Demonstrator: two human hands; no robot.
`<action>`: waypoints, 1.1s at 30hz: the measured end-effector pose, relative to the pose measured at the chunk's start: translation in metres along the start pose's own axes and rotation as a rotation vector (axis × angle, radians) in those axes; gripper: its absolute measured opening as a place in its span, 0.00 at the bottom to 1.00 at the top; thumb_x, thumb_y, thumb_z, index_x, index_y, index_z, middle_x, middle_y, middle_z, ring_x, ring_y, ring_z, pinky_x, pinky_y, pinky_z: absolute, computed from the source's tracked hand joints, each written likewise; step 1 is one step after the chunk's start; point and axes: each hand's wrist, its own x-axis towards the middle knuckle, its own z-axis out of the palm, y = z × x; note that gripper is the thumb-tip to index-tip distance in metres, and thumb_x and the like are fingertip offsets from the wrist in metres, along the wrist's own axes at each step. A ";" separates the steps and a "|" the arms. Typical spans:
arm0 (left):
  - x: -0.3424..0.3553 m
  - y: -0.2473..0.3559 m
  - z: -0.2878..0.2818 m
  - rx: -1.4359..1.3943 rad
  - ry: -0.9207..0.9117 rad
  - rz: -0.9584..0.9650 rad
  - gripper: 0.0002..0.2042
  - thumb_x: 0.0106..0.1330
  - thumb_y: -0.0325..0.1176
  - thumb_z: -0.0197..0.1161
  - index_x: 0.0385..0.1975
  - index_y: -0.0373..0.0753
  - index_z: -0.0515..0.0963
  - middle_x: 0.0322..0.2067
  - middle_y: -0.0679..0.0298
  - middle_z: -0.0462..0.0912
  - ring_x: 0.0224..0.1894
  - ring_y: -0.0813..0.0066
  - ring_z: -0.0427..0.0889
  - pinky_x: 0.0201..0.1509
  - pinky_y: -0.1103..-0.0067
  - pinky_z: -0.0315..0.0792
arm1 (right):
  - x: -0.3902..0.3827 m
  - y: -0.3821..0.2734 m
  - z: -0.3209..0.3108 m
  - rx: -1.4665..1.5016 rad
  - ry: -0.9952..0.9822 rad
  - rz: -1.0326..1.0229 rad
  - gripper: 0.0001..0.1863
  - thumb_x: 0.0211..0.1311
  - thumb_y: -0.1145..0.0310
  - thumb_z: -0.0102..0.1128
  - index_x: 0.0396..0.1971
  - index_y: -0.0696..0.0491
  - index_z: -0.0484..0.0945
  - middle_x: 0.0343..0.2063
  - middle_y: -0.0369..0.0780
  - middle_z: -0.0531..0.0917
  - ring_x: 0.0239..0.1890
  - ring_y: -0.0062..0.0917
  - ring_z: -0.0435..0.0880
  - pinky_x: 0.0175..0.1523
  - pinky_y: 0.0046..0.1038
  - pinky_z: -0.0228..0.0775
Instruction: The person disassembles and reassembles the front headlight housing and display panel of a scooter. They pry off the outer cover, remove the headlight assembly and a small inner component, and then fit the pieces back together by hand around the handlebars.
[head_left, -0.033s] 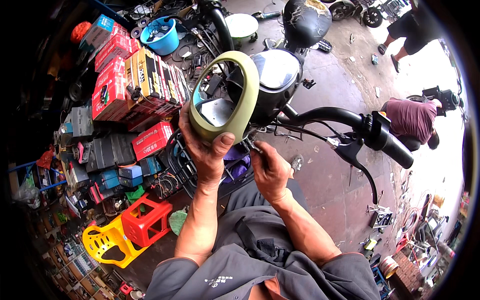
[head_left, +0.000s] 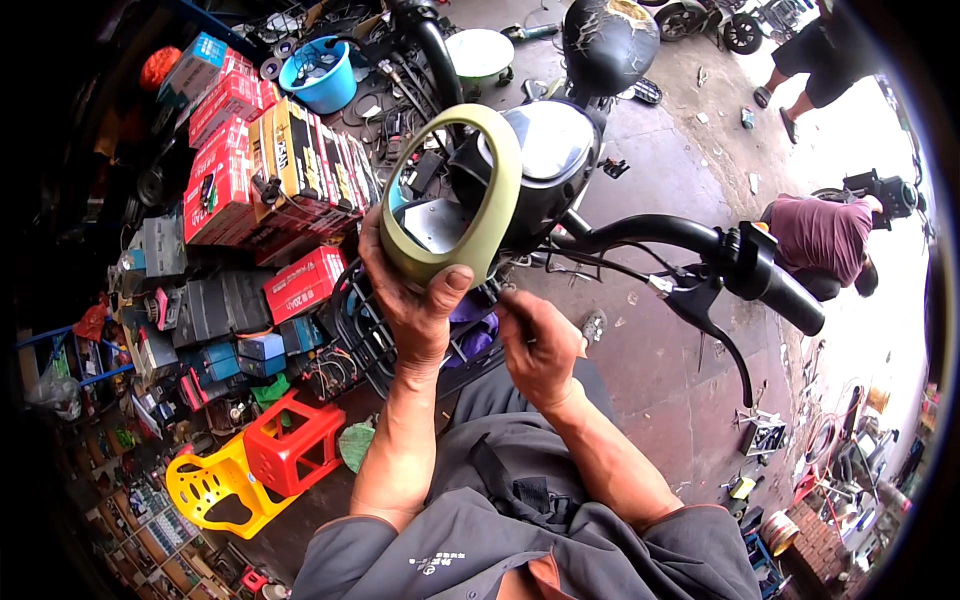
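A pale green oval trim ring (head_left: 506, 185) is tilted up in front of a scooter's black head unit with a shiny round top (head_left: 550, 140). My left hand (head_left: 415, 315) grips the ring's lower left edge, thumb on the front rim. Just below the ring's lower right side, my right hand (head_left: 543, 345) is closed with its fingers pinched; whatever is between them, if anything, is hidden. Under both hands sits a black wire basket (head_left: 375, 350) with purple cloth (head_left: 475, 335) inside.
The black handlebar (head_left: 660, 232) reaches right to a grip (head_left: 795, 305) and brake lever (head_left: 735, 350). Stacked red boxes (head_left: 220, 190), a blue bucket (head_left: 322, 85), red stool (head_left: 290, 445) and yellow seat (head_left: 215, 490) stand left. A person in purple (head_left: 825, 238) crouches right; another's legs (head_left: 805, 75) show behind.
My right hand has shifted slightly left, its fingers and thumb curling a little differently. The left hand and the ring are almost unchanged.
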 end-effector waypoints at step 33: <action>0.037 0.005 0.051 0.621 -0.144 0.298 0.51 0.47 0.57 0.77 0.64 0.31 0.58 0.57 0.45 0.61 0.59 0.49 0.66 0.63 0.60 0.65 | 0.268 0.007 -0.082 -0.030 -0.997 0.434 0.23 0.68 0.52 0.60 0.46 0.60 0.81 0.29 0.40 0.84 0.31 0.20 0.80 0.36 0.25 0.74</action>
